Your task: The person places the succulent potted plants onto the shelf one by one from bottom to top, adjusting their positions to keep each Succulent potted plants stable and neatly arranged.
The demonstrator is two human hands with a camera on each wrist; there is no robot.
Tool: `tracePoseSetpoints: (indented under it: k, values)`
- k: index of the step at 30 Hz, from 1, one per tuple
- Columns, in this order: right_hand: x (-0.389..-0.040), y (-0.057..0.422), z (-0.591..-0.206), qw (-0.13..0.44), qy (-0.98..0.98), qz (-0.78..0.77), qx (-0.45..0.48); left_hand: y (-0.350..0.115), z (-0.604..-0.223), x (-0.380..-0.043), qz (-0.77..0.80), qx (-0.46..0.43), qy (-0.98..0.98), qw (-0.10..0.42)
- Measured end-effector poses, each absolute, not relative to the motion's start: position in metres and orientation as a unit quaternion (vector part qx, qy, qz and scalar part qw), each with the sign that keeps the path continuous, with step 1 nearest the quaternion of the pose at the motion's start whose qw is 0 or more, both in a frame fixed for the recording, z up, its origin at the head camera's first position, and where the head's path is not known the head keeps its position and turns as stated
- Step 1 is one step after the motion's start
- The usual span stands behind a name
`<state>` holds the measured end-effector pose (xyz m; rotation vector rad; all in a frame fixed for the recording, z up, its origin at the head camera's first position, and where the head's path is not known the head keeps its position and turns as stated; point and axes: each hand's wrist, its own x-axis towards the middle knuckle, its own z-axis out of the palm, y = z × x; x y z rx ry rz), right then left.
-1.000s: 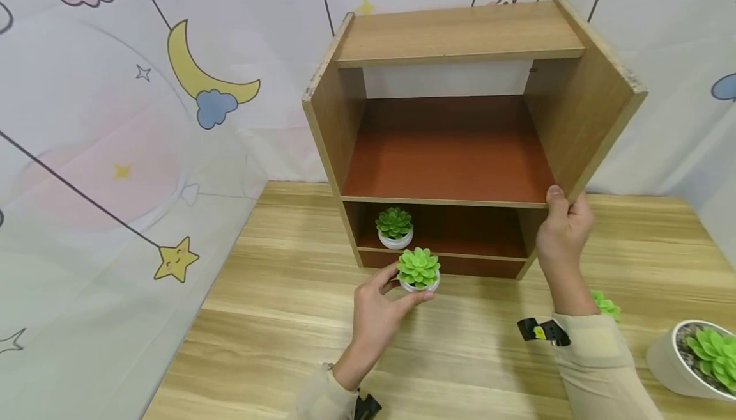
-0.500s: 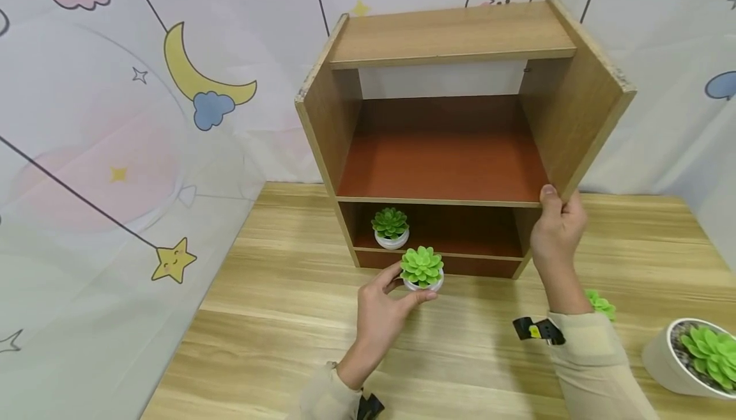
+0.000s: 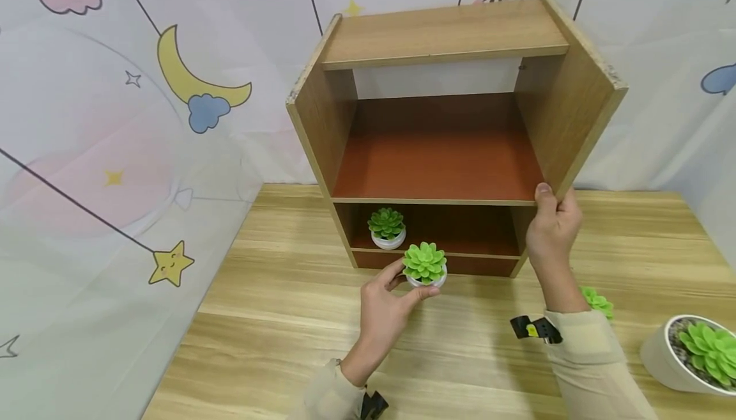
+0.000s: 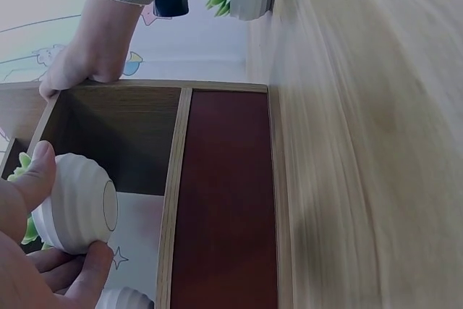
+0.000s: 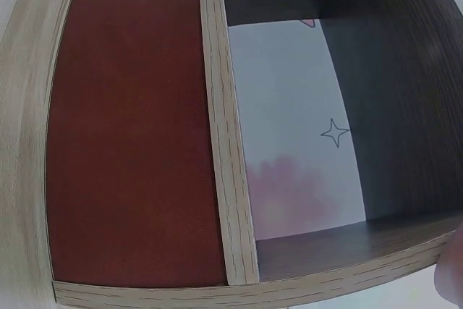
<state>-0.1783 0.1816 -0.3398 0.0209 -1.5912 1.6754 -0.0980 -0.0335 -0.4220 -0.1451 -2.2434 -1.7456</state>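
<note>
My left hand [image 3: 384, 311] holds a small potted succulent [image 3: 424, 263] by its white ribbed pot, thumb on one side and fingers on the other. The plant is in front of the lower compartment of a wooden shelf unit [image 3: 443, 151]. In the left wrist view the pot [image 4: 76, 204] shows its underside toward the camera. My right hand [image 3: 553, 225] grips the right side panel of the unit, thumb at the middle shelf's corner; its other fingers are mostly hidden behind the panel. A second potted succulent [image 3: 388, 228] stands at the left of the lower compartment.
A larger white pot with a succulent [image 3: 669, 356] stands on the wooden table [image 3: 276, 330] at the right. Partly behind my right forearm, another green succulent [image 3: 598, 303] shows. A patterned cloth [image 3: 115, 119] hangs behind and along the left side.
The held succulent has shifted slightly right and toward the unit with my left hand. The whole scene drifts a little left in view. My right hand keeps its grip on the panel.
</note>
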Motion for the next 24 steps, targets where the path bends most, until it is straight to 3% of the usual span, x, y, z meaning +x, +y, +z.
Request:
tracePoseSetpoints:
  k: [18, 24]
  values:
    - [-0.180, 0.182, -0.341, 0.415, -0.624, 0.662, 0.019, -0.024, -0.419, -0.109, -0.610, -0.042, -0.778, 0.147]
    - [-0.194, 0.191, -0.358, 0.416, -0.623, 0.662, 0.019, -0.022, -0.421, -0.111, -0.616, -0.037, -0.774, 0.139]
